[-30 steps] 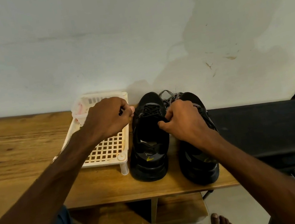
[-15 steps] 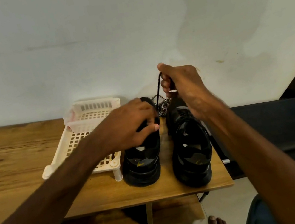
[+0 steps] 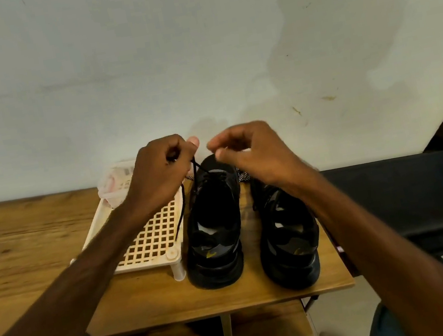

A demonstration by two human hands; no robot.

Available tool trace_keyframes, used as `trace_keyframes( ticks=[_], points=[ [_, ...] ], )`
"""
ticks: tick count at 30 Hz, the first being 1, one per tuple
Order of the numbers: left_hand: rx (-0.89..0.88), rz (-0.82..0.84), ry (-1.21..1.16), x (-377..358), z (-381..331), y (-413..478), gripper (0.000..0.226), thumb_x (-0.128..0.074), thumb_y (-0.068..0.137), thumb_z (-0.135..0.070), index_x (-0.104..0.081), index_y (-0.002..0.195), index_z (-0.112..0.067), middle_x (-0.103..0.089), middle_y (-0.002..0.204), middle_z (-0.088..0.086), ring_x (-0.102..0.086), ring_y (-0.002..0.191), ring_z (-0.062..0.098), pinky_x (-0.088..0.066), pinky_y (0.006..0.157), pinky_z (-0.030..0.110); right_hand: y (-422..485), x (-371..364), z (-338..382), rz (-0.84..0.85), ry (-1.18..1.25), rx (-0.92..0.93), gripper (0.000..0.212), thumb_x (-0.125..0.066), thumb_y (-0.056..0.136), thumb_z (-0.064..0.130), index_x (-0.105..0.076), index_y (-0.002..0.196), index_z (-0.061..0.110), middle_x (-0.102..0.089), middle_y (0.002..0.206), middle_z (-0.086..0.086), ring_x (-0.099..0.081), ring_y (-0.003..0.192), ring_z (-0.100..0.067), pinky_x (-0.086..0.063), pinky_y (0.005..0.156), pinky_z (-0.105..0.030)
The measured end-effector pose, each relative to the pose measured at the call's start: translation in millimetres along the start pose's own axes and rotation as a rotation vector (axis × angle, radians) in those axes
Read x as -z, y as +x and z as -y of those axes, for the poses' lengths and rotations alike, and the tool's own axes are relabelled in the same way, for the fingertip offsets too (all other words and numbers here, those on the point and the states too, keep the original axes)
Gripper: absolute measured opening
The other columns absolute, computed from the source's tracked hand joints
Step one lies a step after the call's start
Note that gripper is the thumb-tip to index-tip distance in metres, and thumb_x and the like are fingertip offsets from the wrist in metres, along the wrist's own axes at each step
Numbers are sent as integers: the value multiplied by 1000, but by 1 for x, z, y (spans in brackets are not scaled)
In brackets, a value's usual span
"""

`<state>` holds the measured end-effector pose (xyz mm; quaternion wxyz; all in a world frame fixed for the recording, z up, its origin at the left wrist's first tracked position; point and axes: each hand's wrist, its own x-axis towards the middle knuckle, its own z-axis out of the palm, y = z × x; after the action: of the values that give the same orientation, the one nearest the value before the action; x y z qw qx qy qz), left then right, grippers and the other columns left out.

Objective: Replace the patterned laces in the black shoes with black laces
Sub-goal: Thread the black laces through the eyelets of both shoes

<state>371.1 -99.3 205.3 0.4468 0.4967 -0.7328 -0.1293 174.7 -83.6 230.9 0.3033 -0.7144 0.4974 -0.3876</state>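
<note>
Grips, two, both raised over the far end of the shoes, centre of the frame.

1. left grip (image 3: 165, 167): fingers curled tight round a black lace (image 3: 179, 213). One strand runs from the fist down to the eyelets of the left shoe (image 3: 213, 246). The free end hangs down past that shoe's left side, over the tray.
2. right grip (image 3: 253, 153): thumb and forefinger tips brought close together, the other fingers curled. Whether a lace lies between them cannot be told.

Containers.

3. tray (image 3: 150, 239): cream plastic lattice on short legs, left of centre, just beside the left shoe. At its far end lies a pale pink-and-white packet (image 3: 115, 183), blurred and partly behind the left wrist. The rest of the lattice shows bare, apart from the hanging lace end.

Task goods.

4. Left shoe and right shoe (image 3: 290, 247): black, side by side, heels toward the camera, at the right end of the table (image 3: 21, 247).
5. patterned laces (image 3: 242, 176): black-and-white, bunched at the far end between the two shoes, partly hidden under the right grip. A short piece also shows just below the left grip.

Surroundings.

6. Table: wooden, against a pale stained wall (image 3: 194, 54), with a shelf (image 3: 260, 329) beneath it.
7. black platform (image 3: 396, 190): on a metal frame, right of the table.

Obstructions: the left forearm crosses the tray's near left corner. The right forearm covers the right shoe's outer side and the table's right edge.
</note>
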Motion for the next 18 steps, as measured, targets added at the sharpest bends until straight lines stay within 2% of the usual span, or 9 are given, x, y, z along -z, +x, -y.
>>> trace_keyframes(
  ticks=[2,3,6,10,12,14,16,18],
  points=[
    [56,99,-211,5,-3,-1,37,-57,103,-37,-65,73,-17,-66,67,-1,-57,57,5,-42,64,21,-4,-10,-10,122,-144,33,26,-80,88,22,-77,113,20,-77,104,11,-70,91,3,-52,80,-7],
    [47,151,-249,6,-5,-3,35,-58,103,-35,-67,75,-17,-68,69,0,-59,59,6,-44,65,24,-5,-16,-10,98,-147,56,24,-81,87,25,-79,110,20,-77,100,10,-71,88,4,-52,78,-6],
    [-7,179,-216,7,-5,-4,30,-61,101,-35,-72,78,-19,-69,70,-4,-64,65,9,-48,68,26,-4,-28,-9,-56,-85,126,15,-81,88,28,-83,100,20,-79,89,9,-73,81,1,-58,80,-18],
    [-23,133,-199,8,-3,-5,32,-64,99,-36,-75,75,-20,-69,67,-5,-67,69,13,-51,69,24,-3,-31,-12,-176,-56,152,15,-80,88,29,-83,102,23,-78,86,8,-73,79,-8,-62,76,-28],
    [-34,121,-208,8,-3,-5,36,-62,100,-38,-75,74,-16,-70,67,-2,-70,71,17,-54,75,26,-4,-35,-10,-222,-74,202,13,-79,88,29,-82,101,25,-77,92,9,-72,87,-8,-62,75,-32],
    [-18,129,-225,8,-3,-5,45,-58,102,-41,-74,70,-14,-68,63,3,-66,64,20,-53,73,28,-5,-37,-8,-222,-77,228,8,-77,88,27,-81,95,28,-74,101,12,-68,97,-4,-60,77,-28],
    [44,134,-228,8,-1,-4,57,-49,105,-47,-73,67,-12,-63,59,14,-60,58,31,-48,65,27,-6,-37,-4,-158,-34,125,8,-72,90,23,-77,87,27,-72,100,12,-65,97,-3,-56,78,-24],
    [111,137,-208,9,4,-3,62,-42,106,-51,-72,64,-16,-62,60,20,-57,55,32,-44,62,23,-5,-33,-1,-75,209,-94,12,-64,92,18,-72,85,14,-73,99,2,-66,96,-11,-52,80,-28]
  ],
)
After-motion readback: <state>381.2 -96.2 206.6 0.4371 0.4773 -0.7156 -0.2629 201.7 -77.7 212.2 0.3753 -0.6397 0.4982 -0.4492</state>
